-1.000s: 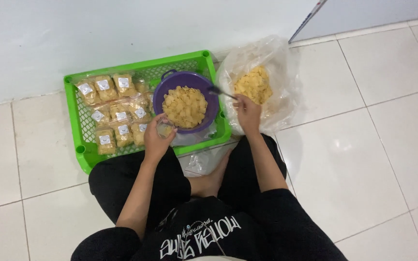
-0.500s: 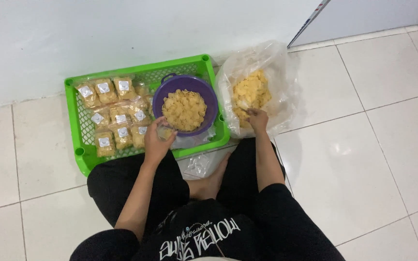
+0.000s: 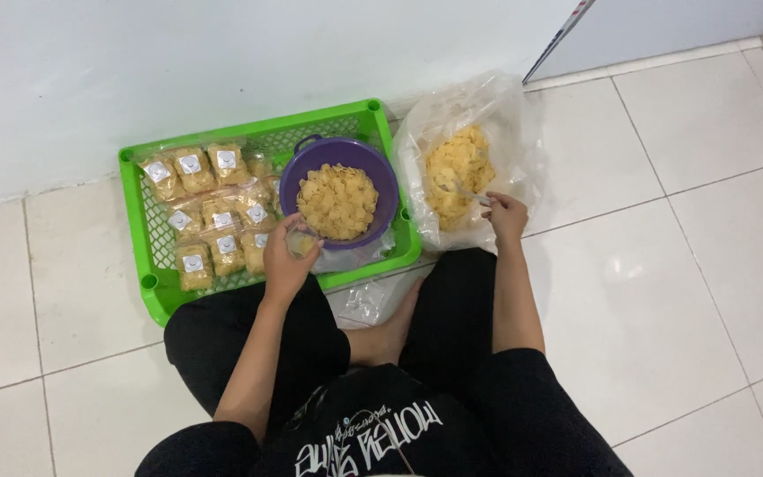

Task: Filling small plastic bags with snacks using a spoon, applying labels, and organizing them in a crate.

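Head view shows about nine sealed packets (image 3: pixel 209 216) filling the crate's (image 3: pixel 154 287) left side, left hand (image 3: pixel 286 261) pinching a small open bag (image 3: pixel 300 244) beside the chip bowl (image 3: pixel 339 201), right hand (image 3: pixel 505 216) gripping a scoop (image 3: pixel 470 193) in the half-full sack (image 3: pixel 457 163) at frame centre-right, so much remains.

White tiled floor (image 3: pixel 682 291) under me: green crate (image 3: pixel 147 265) beyond my left grip (image 3: pixel 286 261), clear chip bag (image 3: pixel 465 141) beyond my right grip (image 3: pixel 505 215).

Left hand (image 3: pixel 286 261) cupped, right hand (image 3: pixel 505 215) gripping
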